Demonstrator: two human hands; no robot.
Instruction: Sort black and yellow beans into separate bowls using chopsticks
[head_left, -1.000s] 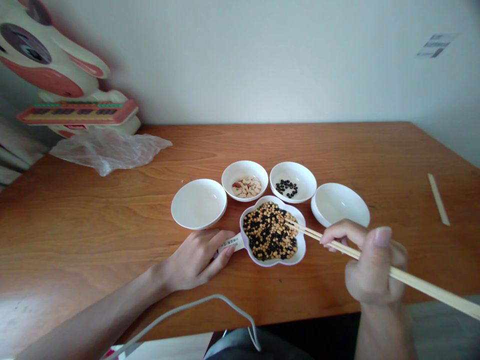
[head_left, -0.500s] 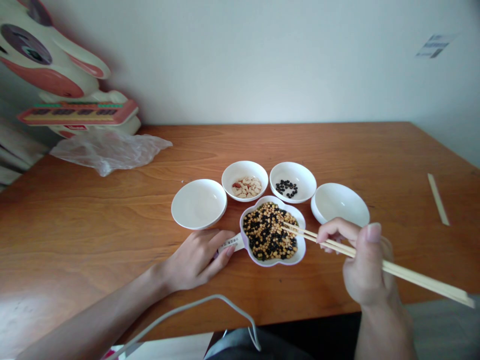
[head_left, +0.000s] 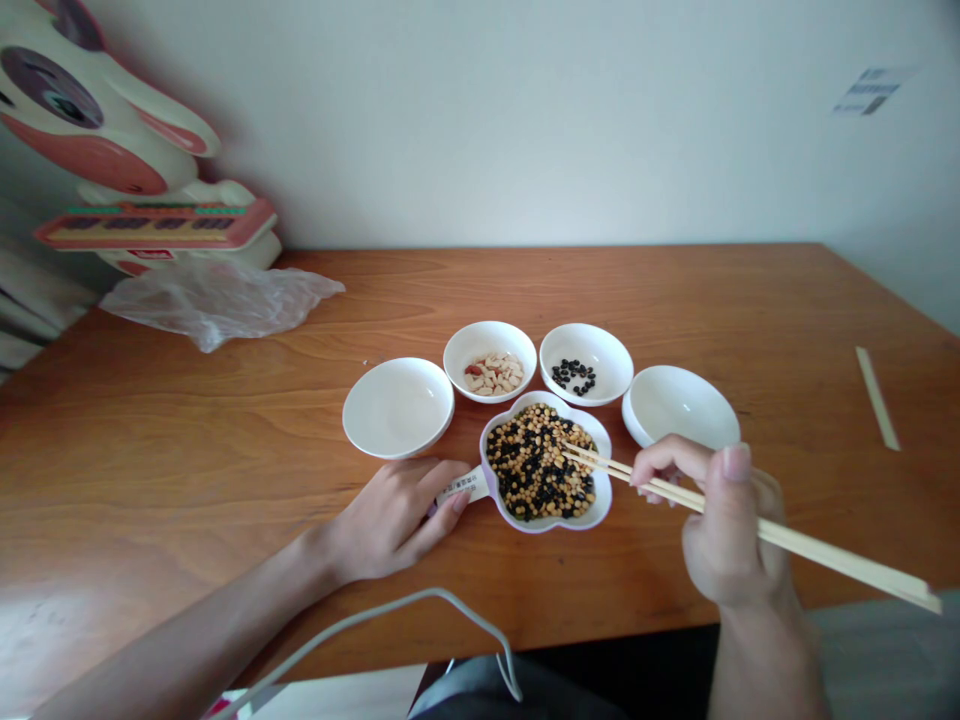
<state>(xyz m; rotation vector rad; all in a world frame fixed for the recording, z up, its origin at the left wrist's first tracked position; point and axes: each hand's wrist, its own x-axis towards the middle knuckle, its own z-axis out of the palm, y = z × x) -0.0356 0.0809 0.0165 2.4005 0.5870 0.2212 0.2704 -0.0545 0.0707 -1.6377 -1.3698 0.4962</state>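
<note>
My left hand [head_left: 401,512] grips the short labelled handle of a white flower-shaped dish [head_left: 604,495] with a lilac rim. Mixed black and yellow beans [head_left: 536,465] cover the dish's bottom. In my right hand [head_left: 724,520] is a pair of wooden chopsticks [head_left: 840,568], their tips down among the beans near the dish's right side. Whether a bean sits between the tips is too small to tell. Behind the dish, one white bowl [head_left: 457,352] has pale nut pieces and a reddish one; another bowl [head_left: 611,360] has several black beans.
A bare white bowl [head_left: 397,405] stands at the left of the row, and another white bowl [head_left: 682,405] at the right. A paper strip [head_left: 876,398] lies far right. A crumpled plastic bag [head_left: 217,300] and a cow-shaped toy keyboard [head_left: 157,225] are back left. A white cable [head_left: 390,602] crosses the front.
My right hand and the chopsticks have shifted very slightly to the left, with the tips still among the beans. My left hand, the dish and the bowls stay where they were.
</note>
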